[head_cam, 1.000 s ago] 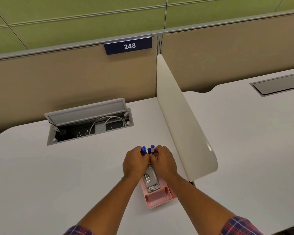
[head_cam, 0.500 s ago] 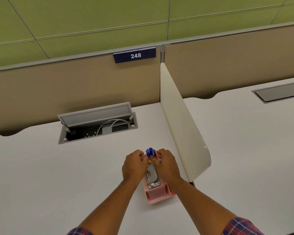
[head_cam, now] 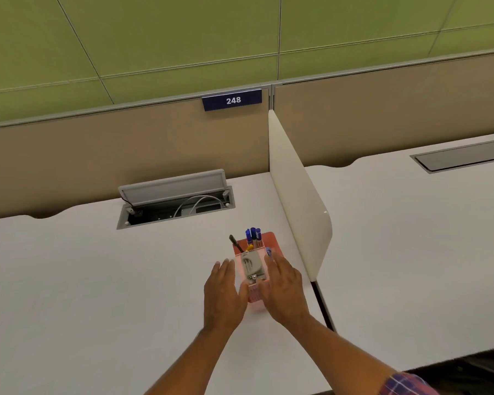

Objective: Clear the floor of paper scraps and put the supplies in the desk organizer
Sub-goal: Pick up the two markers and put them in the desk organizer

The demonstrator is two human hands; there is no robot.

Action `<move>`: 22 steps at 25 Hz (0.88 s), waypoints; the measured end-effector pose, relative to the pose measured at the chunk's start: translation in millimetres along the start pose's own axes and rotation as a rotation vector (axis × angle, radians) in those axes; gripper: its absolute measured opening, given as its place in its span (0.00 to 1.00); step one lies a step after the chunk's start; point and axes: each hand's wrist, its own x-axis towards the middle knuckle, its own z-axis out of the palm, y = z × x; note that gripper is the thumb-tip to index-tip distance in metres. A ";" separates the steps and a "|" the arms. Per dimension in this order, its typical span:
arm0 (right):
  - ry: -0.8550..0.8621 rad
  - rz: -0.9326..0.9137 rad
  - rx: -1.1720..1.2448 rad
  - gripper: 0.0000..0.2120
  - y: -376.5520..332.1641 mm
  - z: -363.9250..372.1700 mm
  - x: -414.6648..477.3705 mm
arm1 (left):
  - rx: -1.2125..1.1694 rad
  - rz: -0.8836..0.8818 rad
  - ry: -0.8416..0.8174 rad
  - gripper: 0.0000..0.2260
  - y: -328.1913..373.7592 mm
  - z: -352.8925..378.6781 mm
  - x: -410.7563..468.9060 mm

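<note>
A pink desk organizer (head_cam: 272, 243) stands on the white desk (head_cam: 83, 280) beside the cream divider. Blue-capped pens (head_cam: 253, 235) stand upright in its back compartment, with a black pen (head_cam: 235, 243) leaning left. A grey stapler (head_cam: 251, 266) lies in its middle section. My left hand (head_cam: 222, 295) is flat and open at the organizer's left side. My right hand (head_cam: 283, 289) is open at its right side. Both hands flank the organizer with fingers extended; whether they touch it is unclear. The organizer's front compartment is partly hidden between my hands.
An open cable hatch (head_cam: 174, 199) with white cords sits at the back of the desk. A cream divider panel (head_cam: 294, 189) separates this desk from the one on the right, which has a closed hatch (head_cam: 465, 156). A tan partition with a "248" sign (head_cam: 232, 100) backs the desk.
Both hands have let go of the pens and drawn back toward me, opening flat on either side of the organizer. The pens now stand free in the back compartment.
</note>
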 end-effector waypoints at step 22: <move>-0.098 0.177 -0.291 0.37 -21.1 -58.9 -414.9 | 0.096 0.297 -0.093 0.35 -49.0 26.5 -359.5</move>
